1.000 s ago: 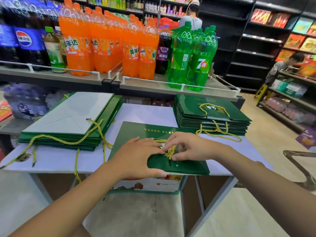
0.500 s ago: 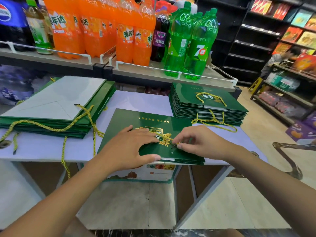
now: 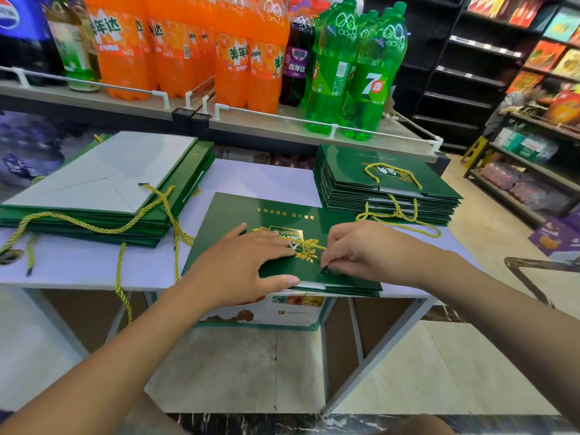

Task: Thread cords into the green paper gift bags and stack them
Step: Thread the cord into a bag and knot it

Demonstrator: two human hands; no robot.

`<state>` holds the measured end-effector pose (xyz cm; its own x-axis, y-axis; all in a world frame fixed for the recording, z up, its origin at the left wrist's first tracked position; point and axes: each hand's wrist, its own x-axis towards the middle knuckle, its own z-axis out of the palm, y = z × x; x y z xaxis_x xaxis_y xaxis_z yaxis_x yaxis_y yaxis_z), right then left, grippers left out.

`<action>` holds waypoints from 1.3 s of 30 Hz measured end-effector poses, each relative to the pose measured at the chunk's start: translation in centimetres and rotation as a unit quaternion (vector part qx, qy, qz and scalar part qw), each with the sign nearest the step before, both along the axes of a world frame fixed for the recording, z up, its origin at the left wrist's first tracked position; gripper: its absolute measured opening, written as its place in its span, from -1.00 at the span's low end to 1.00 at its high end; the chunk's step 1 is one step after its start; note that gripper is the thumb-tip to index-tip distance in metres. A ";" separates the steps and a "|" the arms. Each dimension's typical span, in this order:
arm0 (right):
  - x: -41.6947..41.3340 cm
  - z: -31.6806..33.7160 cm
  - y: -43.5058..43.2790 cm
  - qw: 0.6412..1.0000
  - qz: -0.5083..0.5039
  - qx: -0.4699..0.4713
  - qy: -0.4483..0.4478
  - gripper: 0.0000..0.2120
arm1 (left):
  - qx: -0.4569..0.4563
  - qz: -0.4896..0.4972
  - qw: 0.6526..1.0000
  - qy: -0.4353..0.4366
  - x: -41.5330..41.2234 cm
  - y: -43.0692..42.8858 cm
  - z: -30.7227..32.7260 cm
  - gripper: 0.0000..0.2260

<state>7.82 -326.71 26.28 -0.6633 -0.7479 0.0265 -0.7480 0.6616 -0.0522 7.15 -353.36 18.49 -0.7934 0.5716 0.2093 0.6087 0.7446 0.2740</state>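
The left hand point(image 3: 238, 271) lies flat, pinning the green bag point(image 3: 251, 211) at the tabletop's point(image 3: 78, 268) 6 o'clock so it won't slide; the right hand point(image 3: 361, 252) pinches the cord tip point(image 3: 322, 270) at a hole.

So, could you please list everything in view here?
Gift bag: one, green, table front, under both hands.
Gold cord: one, lying across that bag.
Corded bag stack: one, green, table right.
Left bag stack: one, green, white face up, cords trailing.
Table: one, pale lilac.
Orange soda bottles: several, shelf behind.
7-Up bottles: several, green, shelf's right end.
Left hand: flat on the gift bag.
Right hand: pinching the cord's dark tip.
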 end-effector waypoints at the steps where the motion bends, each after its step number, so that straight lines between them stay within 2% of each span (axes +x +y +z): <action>1: 0.1 0.0 -0.1 1.000 0.009 0.004 0.009 -0.88 | 0.001 0.000 1.000 -0.002 0.1 0.0 0.0 -0.33; 8: 0.3 0.1 -1.0 0.998 0.028 0.036 0.032 -0.84 | -0.007 0.002 1.000 0.001 0.1 0.1 0.1 -0.33; 11: 0.4 0.0 -0.8 0.998 -0.049 -0.026 -0.021 -0.83 | -0.004 0.002 1.000 0.003 0.1 0.1 0.0 -0.39; 14: 0.5 -0.2 -0.5 0.992 -0.084 -0.079 -0.042 -0.96 | 0.003 0.002 1.000 -0.003 0.1 0.1 0.1 -0.33; 17: 1.0 -0.4 -0.3 0.988 -0.102 -0.099 -0.056 -0.85 | 0.010 -0.001 1.000 -0.002 0.1 0.1 -0.1 -0.32; 20: 2.4 -0.7 -0.1 0.976 -0.144 -0.163 0.009 -0.82 | 0.040 -0.001 0.999 -0.008 -0.1 0.1 -0.3 -0.41; 22: 3.9 -1.5 -0.5 0.946 -0.184 -0.255 0.081 -0.88 | 0.052 0.003 0.998 -0.018 -0.3 0.0 -0.4 -0.44; 24: 5.4 -2.5 -1.3 0.918 -0.227 -0.305 0.113 -0.83 | 0.048 0.000 0.999 -0.017 -0.4 0.1 -0.5 -0.45; 26: 6.5 -3.9 -2.1 0.905 -0.276 -0.291 0.142 -0.79 | 0.045 0.001 0.999 -0.017 -0.3 0.2 -0.4 -0.46; 29: 7.4 -5.5 -3.5 0.878 -0.370 -0.209 0.221 -0.78 | 0.041 0.003 0.999 -0.022 -0.3 0.4 -0.2 -0.44; 30: 7.6 -5.7 -4.0 0.868 -0.403 -0.191 0.220 -0.76 | 0.039 0.001 0.999 -0.019 -0.3 0.4 -0.2 -0.40; 32: 8.2 -6.0 -5.2 0.855 -0.456 -0.202 0.144 -0.72 | 0.038 -0.001 0.999 -0.014 -0.3 0.5 -0.4 -0.31; 34: 8.5 -6.6 -6.1 0.833 -0.481 -0.269 0.048 -0.68 | 0.035 0.004 0.999 -0.011 -0.4 0.5 -0.6 -0.28; 36: 8.5 -7.1 -6.9 0.813 -0.469 -0.344 -0.007 -0.65 | 0.030 0.006 0.999 -0.009 -0.4 0.6 -0.6 -0.27; 39: 8.0 -7.5 -7.8 0.735 -0.446 -0.504 -0.089 -0.80 | 0.025 0.004 1.000 -0.005 -0.3 0.6 -0.4 -0.25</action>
